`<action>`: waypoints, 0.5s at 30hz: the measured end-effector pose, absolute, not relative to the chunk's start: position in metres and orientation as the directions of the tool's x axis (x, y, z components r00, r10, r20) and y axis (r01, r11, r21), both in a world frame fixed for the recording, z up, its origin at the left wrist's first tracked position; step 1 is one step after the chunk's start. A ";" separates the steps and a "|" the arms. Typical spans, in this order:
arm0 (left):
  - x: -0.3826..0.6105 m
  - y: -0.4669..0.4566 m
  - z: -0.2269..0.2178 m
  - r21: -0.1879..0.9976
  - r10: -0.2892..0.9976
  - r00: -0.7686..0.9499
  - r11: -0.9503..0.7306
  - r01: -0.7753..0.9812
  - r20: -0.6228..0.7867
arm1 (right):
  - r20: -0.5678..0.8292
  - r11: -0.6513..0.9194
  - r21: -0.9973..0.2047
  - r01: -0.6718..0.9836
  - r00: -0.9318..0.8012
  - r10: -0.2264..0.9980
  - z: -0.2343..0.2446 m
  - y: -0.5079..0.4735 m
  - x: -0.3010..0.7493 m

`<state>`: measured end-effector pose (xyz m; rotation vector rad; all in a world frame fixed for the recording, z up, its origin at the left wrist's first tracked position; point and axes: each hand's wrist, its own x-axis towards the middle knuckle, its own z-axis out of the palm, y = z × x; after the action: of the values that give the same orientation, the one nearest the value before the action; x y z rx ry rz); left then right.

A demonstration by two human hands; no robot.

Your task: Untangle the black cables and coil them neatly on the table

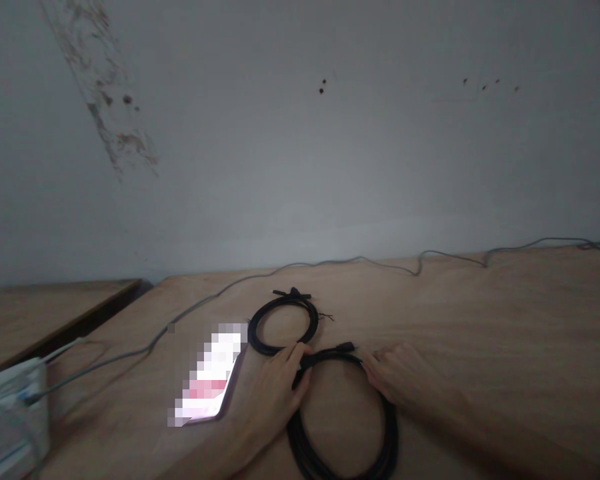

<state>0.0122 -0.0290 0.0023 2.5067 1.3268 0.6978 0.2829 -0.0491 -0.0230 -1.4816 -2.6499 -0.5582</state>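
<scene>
A coiled black cable (391, 433) lies on the table close to me, its lower edge cut off by the bottom of the view. My left hand (283, 380) is closed round the upper left of this coil, thumb and fingers pinching it. On the upper right, my right hand (395, 373) grips the same coil with its fingertips. Between the hands, a black connector end (346, 347) sticks out along the top of the loop. Just beyond my left hand rests a second, smaller coil of black cable (253, 330), with a dark tie and connector ends at its far side.
A phone with a lit, blurred screen (210, 380) lies left of my left hand. At the far left stands a white box (15, 413) with cables plugged in. A thin grey cable (190, 310) runs from it along the wall (300, 167). The wooden table (505, 320) meets another surface at left.
</scene>
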 end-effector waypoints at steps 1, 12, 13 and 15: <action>0.012 -0.029 0.002 0.405 0.822 0.482 -0.569 0.715 0.304 | 0.216 0.461 0.272 0.845 -0.521 0.826 -0.022 -0.049 0.281; 0.013 -0.028 0.001 0.401 0.813 0.492 -0.582 0.708 0.310 | 0.232 0.370 0.129 0.920 -0.391 0.891 -0.018 -0.053 0.275; 0.013 -0.028 0.002 0.401 0.813 0.496 -0.581 0.708 0.305 | 0.243 0.387 0.122 0.914 -0.405 0.881 -0.019 -0.055 0.276; 0.013 -0.029 0.003 0.401 0.814 0.497 -0.581 0.709 0.301 | 0.277 0.409 0.110 0.906 -0.423 0.863 -0.021 -0.056 0.280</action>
<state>0.0127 -0.0290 0.0031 2.5170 1.3021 0.6858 0.2799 -0.0562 -0.0214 -1.5766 -2.4842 -0.3633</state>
